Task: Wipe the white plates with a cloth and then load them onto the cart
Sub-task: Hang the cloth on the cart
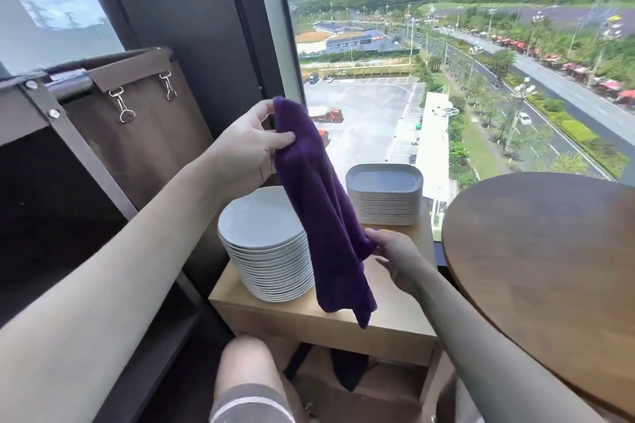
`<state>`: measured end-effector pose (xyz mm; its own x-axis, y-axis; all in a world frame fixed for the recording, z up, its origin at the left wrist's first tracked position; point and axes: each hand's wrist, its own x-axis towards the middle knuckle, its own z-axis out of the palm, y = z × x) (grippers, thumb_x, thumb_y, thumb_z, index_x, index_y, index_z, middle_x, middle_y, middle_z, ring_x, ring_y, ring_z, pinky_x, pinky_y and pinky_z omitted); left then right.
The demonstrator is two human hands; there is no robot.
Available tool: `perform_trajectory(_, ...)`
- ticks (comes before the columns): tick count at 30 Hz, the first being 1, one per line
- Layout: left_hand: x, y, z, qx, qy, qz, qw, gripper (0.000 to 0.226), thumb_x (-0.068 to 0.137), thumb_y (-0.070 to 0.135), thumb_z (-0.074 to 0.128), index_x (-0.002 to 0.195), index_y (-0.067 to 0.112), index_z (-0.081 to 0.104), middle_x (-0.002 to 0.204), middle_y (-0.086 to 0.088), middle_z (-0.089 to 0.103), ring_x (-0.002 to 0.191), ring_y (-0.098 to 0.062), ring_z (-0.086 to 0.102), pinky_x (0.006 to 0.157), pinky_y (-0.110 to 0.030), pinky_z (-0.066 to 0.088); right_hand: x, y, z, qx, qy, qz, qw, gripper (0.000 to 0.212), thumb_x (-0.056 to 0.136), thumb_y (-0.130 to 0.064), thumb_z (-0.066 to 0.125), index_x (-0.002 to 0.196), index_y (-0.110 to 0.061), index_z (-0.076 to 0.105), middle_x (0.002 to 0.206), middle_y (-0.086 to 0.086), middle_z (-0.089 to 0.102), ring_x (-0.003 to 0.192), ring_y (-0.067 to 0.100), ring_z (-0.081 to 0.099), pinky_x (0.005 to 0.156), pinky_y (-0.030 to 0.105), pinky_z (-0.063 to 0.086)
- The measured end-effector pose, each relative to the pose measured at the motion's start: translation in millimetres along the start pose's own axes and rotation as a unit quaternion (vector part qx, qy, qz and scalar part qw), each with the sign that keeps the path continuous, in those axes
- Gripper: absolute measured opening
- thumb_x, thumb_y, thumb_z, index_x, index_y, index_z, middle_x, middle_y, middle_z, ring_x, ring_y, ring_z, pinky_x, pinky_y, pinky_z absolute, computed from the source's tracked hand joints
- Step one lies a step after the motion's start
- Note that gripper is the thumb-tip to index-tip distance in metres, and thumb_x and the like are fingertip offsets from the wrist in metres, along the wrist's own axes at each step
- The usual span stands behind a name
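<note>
1. Cloth (pixel 319 203): purple, held up in the air, hanging long over the right-hand side of the round plate stack (pixel 264 240). Its tail drops past the stack's front-right. No plate picked up yet; wiping not begun, by the look of it.
2. Left hand (pixel 247 144): grip pinches the cloth's top corner btw thumb & fingers, well above the stack.
3. Right hand (pixel 395 257): grip closed on the cloth's lower side edge, right of the stack, about level w/ its top plate.
4. Round plate stack: white, tall, on the counter (pixel 395 312), close to its left-front corner.
5. Second stack (pixel 385 194), rounded-rectangle plates: behind & right of the round stack, same counter, apart from it.
6. Cart (pixel 68 148): left of the round stack, dark frame w/ brown bag clipped on. Round table (pixel 543 268): right of it, nothing of the task on it.
7. Risks, my guess:
   - cloth tail could drag over the stack rim & nudge the top plate;
   - stack is tall & near the counter edge, so lifting one plate carelessly may shift the rest;
   - glazed plate held through cloth may slip, esp. on the swing left to the cart.
</note>
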<state>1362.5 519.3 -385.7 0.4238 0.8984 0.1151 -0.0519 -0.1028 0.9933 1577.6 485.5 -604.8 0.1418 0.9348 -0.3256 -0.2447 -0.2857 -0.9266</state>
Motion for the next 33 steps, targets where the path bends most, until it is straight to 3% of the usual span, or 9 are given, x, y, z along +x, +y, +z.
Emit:
perform_trajectory(3,0,4,-27,0.059,0.009,-0.004,0.998,0.036,0.104,-0.008,0.046,0.131,0.013,0.056,0.093,-0.009,0.074,0.078,-0.018,0.073,0.068,-0.027,0.059,4,-39,-25,0.047,0.040,-0.053,0.997,0.019,0.099,-0.012,0.065,0.115,-0.001,0.066,0.093,0.014,0.069,0.079,0.023,0.064,0.080,0.040,0.058)
perform_trajectory(5,3,7,-48,0.081,0.023,-0.004,0.996,0.034,0.105,-0.006,0.046,0.130,0.012,0.060,0.097,-0.010,0.075,0.082,-0.017,0.074,0.071,-0.026,0.060,3,-76,-47,0.064,0.058,-0.093,0.992,0.020,0.098,-0.010,0.066,0.115,0.000,0.068,0.090,0.012,0.068,0.073,0.021,0.062,0.068,0.035,0.053)
perform_trajectory(9,19,15,-81,0.102,0.067,0.011,0.993,0.029,0.106,-0.004,0.047,0.118,0.008,0.070,0.096,-0.002,0.079,0.085,-0.011,0.076,0.074,-0.023,0.061,-7,-151,-70,0.049,0.076,-0.179,0.980,0.010,0.093,-0.006,0.071,0.102,-0.005,0.074,0.089,0.009,0.073,0.075,0.020,0.065,0.067,0.034,0.053)
perform_trajectory(13,35,20,-85,0.099,0.121,0.027,0.987,0.027,0.103,-0.002,0.054,0.103,0.014,0.075,0.090,0.001,0.080,0.080,-0.010,0.076,0.068,-0.022,0.061,-20,-217,-78,-0.171,-0.002,-0.157,0.973,0.020,0.090,-0.004,0.071,0.110,-0.002,0.074,0.104,0.012,0.076,0.095,0.026,0.070,0.083,0.039,0.056)
perform_trajectory(16,48,24,-83,0.136,0.182,0.042,0.973,0.023,0.101,-0.002,0.060,0.093,0.011,0.076,0.085,-0.002,0.079,0.074,-0.010,0.076,0.064,-0.022,0.061,-28,-252,-73,-0.337,-0.003,-0.148,0.930,0.038,0.083,0.010,0.071,0.119,0.000,0.069,0.115,0.020,0.072,0.109,0.032,0.068,0.096,0.044,0.055)
perform_trajectory(18,55,31,-83,0.190,0.200,0.047,0.960,0.020,0.100,0.000,0.062,0.088,0.009,0.075,0.079,-0.002,0.078,0.071,-0.011,0.075,0.063,-0.023,0.062,-32,-270,-65,-0.368,0.058,-0.183,0.910,0.052,0.081,0.015,0.070,0.129,-0.003,0.062,0.117,0.021,0.066,0.105,0.032,0.064,0.088,0.039,0.057)
perform_trajectory(24,78,67,-94,0.408,0.193,0.033,0.892,0.023,0.099,0.015,0.067,0.085,-0.002,0.075,0.083,-0.021,0.075,0.071,-0.029,0.070,0.080,-0.039,0.062,-43,-300,-51,-0.414,0.130,-0.302,0.849,0.035,0.084,0.008,0.071,0.114,-0.008,0.076,0.109,0.007,0.071,0.100,0.022,0.064,0.083,0.031,0.052)
perform_trajectory(29,98,109,-90,0.415,0.193,0.051,0.888,0.013,0.097,0.010,0.069,0.092,-0.001,0.074,0.088,-0.016,0.074,0.071,-0.026,0.068,0.083,-0.040,0.061,-50,-315,-55,-0.473,0.194,-0.393,0.765,0.021,0.085,-0.003,0.072,0.103,-0.012,0.076,0.096,0.003,0.071,0.091,0.020,0.063,0.077,0.027,0.041)
perform_trajectory(33,104,128,-82,0.368,0.204,0.091,0.903,0.008,0.099,0.011,0.068,0.095,0.004,0.068,0.092,-0.016,0.076,0.083,-0.026,0.075,0.076,-0.039,0.062,-53,-330,-63,-0.472,0.232,-0.409,0.746,0.014,0.086,-0.004,0.072,0.095,-0.012,0.077,0.087,0.001,0.069,0.085,0.019,0.061,0.072,0.027,0.040)
